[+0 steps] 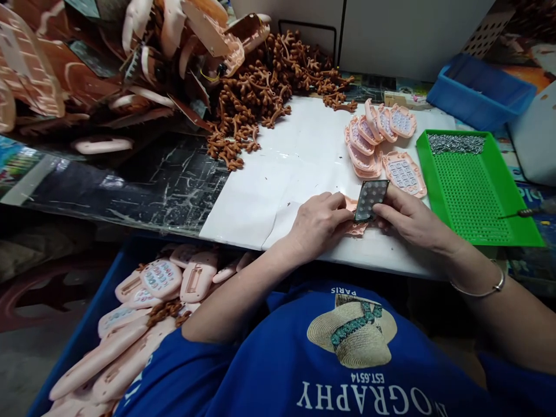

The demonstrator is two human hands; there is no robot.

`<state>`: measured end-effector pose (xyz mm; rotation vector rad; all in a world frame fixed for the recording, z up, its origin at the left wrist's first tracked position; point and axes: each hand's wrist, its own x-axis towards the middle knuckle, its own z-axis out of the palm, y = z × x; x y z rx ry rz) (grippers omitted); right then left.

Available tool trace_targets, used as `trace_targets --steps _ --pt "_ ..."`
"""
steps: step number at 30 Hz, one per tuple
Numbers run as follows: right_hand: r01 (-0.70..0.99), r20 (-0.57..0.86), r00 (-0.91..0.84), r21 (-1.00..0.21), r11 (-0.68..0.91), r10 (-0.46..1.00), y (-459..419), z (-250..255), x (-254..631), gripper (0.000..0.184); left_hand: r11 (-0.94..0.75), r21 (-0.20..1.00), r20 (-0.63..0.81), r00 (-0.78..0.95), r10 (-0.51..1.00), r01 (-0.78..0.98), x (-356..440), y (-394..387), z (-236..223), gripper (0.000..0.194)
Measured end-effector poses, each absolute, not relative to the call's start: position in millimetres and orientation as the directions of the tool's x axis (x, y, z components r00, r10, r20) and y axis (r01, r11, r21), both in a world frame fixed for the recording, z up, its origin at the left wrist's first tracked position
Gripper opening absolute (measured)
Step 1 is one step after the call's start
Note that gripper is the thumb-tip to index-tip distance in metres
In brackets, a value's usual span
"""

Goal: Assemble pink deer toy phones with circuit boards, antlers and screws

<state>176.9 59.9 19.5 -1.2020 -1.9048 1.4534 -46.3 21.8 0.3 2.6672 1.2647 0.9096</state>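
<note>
My left hand point(319, 223) rests curled on a pink plastic shell point(355, 227) lying on the white table sheet point(278, 174), fingers closed over its left side. My right hand point(408, 219) pinches a small dark circuit board with pale dots point(370, 200), held tilted on edge above the shell. Both hands meet at the table's front edge. Most of the shell is hidden under my fingers.
A stack of pink keypad shells point(377, 142) lies just beyond my hands. A green tray point(473, 191) holding screws point(456, 143) sits to the right, a blue bin point(480, 90) behind it. Brown plastic sprues point(260, 92) pile at the back. A blue crate of pink shells point(143, 313) stands low left.
</note>
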Motion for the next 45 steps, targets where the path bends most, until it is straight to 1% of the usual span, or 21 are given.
trace_targets --steps 4,7,10,14,20,23,30,37,42,45 --pt "0.231 -0.173 -0.515 -0.971 -0.058 0.839 59.0 18.0 175.6 0.009 -0.669 0.321 0.478 0.496 0.725 0.67 -47.9 24.8 -2.1 0.019" --pt "0.169 -0.151 -0.542 -0.983 -0.07 0.827 58.0 16.8 175.3 0.009 -0.677 0.33 0.486 0.497 0.719 0.658 -48.2 26.1 -3.3 0.02" --pt "0.149 -0.138 -0.561 -0.987 -0.065 0.816 57.7 15.8 174.9 0.008 -0.679 0.334 0.488 0.497 0.718 0.654 -48.0 26.3 -3.2 0.02" --pt "0.19 -0.148 -0.555 -0.981 -0.048 0.818 57.6 16.1 174.2 0.01 -0.671 0.345 0.467 0.5 0.729 0.656 -47.7 26.3 -2.6 0.022" --pt "0.249 -0.155 -0.573 -0.969 -0.009 0.805 58.5 21.0 173.5 0.011 -0.674 0.331 0.461 0.511 0.726 0.66 -48.4 27.0 -2.8 0.022" --pt "0.245 -0.17 -0.588 -0.969 -0.026 0.791 59.8 22.9 172.9 0.01 -0.675 0.329 0.452 0.517 0.727 0.661 -48.9 27.3 -3.4 0.021" --pt "0.245 -0.148 -0.598 -0.97 0.003 0.788 63.2 20.9 174.0 0.01 -0.692 0.313 0.478 0.522 0.707 0.651 -49.7 28.1 -5.8 0.023" --pt "0.364 -0.17 -0.548 -0.93 0.051 0.819 59.3 22.6 171.2 0.007 -0.702 0.284 0.487 0.532 0.692 0.653 -49.4 28.6 -5.2 0.02" --pt "0.476 -0.127 -0.505 -0.866 0.153 0.854 58.5 27.2 165.7 0.002 -0.7 0.332 0.468 0.534 0.704 0.632 -50.7 30.1 -3.8 0.017" --pt "0.463 -0.128 -0.49 -0.876 0.133 0.862 57.7 27.3 164.2 0.002 -0.703 0.356 0.467 0.535 0.704 0.615 -51.5 30.9 -4.0 0.017"
